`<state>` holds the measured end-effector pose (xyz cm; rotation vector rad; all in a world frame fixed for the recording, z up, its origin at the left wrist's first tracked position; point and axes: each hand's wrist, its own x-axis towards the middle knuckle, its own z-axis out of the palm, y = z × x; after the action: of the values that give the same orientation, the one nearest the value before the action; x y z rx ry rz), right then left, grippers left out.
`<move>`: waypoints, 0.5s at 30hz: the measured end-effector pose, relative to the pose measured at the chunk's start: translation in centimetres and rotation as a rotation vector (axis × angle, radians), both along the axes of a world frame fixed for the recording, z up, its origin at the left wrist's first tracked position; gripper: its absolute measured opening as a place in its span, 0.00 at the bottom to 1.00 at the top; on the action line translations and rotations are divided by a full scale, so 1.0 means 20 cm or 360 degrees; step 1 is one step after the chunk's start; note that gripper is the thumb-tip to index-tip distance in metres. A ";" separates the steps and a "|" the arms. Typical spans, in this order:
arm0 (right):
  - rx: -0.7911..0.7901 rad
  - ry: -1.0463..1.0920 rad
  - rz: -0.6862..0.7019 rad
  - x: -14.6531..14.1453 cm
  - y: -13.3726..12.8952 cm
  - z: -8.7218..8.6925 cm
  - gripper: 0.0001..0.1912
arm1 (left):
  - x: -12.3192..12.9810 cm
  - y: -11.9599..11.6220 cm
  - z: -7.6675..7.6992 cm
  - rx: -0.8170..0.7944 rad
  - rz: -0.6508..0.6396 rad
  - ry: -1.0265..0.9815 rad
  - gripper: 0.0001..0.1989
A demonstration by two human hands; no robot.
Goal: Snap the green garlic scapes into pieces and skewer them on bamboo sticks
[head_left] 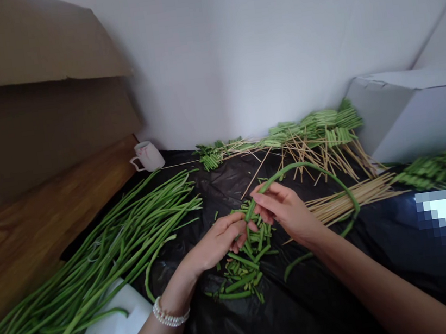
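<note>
Right of a mug (150, 156), contents hidden, left hand (219, 238) and right hand (285, 208) pinched on green stalk (328, 172)

The black plastic sheet (295, 311) looks glossy, the cardboard box (26, 42) matt.

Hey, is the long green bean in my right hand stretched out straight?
No, the long green bean arches up from your right hand and curves round in a wide loop.

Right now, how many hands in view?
2: the left hand and, just to its right, the right hand, both on one long green bean near the cut pieces. No others show.
</note>
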<state>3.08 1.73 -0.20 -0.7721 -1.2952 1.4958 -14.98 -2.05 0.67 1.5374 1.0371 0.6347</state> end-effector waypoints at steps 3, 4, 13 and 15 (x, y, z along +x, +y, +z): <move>0.0028 0.0009 0.0003 0.00 0.00 -0.01 0.12 | 0.00 0.00 -0.01 0.0288 0.0079 0.0221 0.13; 0.0037 0.0011 0.0002 0.00 0.00 -0.01 0.11 | 0.01 0.00 -0.01 0.0410 0.0144 0.0326 0.13; 0.0181 -0.0202 0.0037 -0.03 -0.04 0.02 0.10 | 0.03 0.01 -0.08 0.0682 0.0795 0.0878 0.11; 0.0261 -0.0302 0.0040 -0.04 -0.06 0.02 0.09 | 0.03 0.02 -0.08 0.0669 0.0867 0.0837 0.11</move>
<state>2.35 0.51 0.13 -0.8070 -1.5536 1.3411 -14.44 -1.72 -0.98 1.8477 1.8491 0.8839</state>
